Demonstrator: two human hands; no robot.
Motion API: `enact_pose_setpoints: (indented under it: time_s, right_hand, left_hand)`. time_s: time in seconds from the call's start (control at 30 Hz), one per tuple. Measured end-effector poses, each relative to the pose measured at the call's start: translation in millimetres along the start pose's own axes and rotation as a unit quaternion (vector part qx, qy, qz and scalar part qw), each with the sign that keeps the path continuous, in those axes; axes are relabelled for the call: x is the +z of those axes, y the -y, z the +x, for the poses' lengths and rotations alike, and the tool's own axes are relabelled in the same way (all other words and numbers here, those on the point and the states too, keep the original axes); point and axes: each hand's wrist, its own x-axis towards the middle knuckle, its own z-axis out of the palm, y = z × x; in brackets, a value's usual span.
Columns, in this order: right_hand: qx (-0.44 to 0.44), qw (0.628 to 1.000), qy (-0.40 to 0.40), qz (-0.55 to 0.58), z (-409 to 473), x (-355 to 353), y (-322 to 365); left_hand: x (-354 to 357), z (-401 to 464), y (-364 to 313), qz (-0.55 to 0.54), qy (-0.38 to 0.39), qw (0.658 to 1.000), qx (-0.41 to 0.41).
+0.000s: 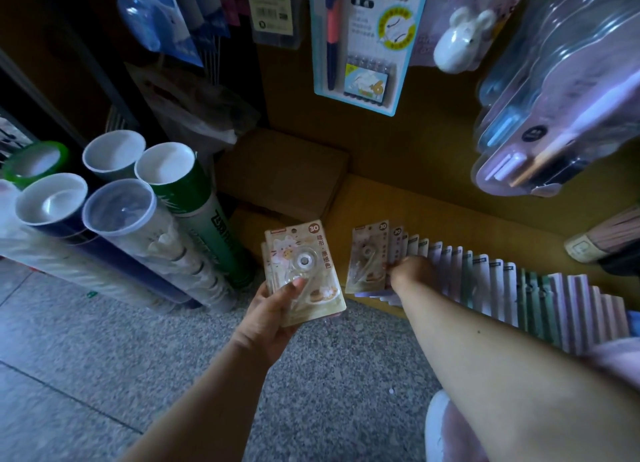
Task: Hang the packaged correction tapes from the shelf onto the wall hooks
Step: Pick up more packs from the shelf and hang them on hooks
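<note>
My left hand (273, 309) holds a small stack of beige packaged correction tapes (306, 271), thumb pressed on the front pack, above the floor. My right hand (410, 271) reaches into the long row of packaged correction tapes (502, 281) standing on the low wooden shelf (433, 212). Its fingers curl around the front beige packs (369, 257) at the row's left end. The fingertips are hidden behind those packs. Further right the row turns white, green and pink.
Packaged pens (360, 42), a mouse-shaped tape pack (457, 38) and clear blister packs (561, 90) hang from the wall above. Stacks of paper cups (117, 198) lean at left. Cardboard boxes (284, 170) sit at the shelf's back corner. Speckled grey floor (104, 357) lies below.
</note>
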Motion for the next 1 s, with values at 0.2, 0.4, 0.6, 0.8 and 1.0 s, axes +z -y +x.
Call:
enact_pose_setpoints:
  time_s: [0.2,0.4,0.6,0.8,1.0]
  right_hand:
    - [-0.021,0.999,0.016,-0.024,-0.1,-3.9,-3.2]
    - [-0.011,0.996,-0.016,-0.084,12.4,15.6,-6.3]
    - [-0.052,0.998,-0.013,-0.022,0.6,5.6,3.8]
    - [-0.105,0.955,0.089,0.264,-40.8,-15.6,7.8]
    - [-0.118,0.925,0.196,0.302,-53.2,-39.2,7.4]
  left_hand:
    - [-3.6,-2.8,0.4,-0.002,-0.035,0.999,-0.001]
    - [-10.7,-7.9,-0.5,-0.009,-0.035,0.999,-0.001]
    - [-17.7,-3.5,-1.1,-0.008,-0.038,0.999,0.003]
    - [-16.4,-2.1,1.3,-0.003,-0.062,0.998,0.006]
    - [-9.5,-4.2,-1.1,-0.008,-0.066,0.998,0.023]
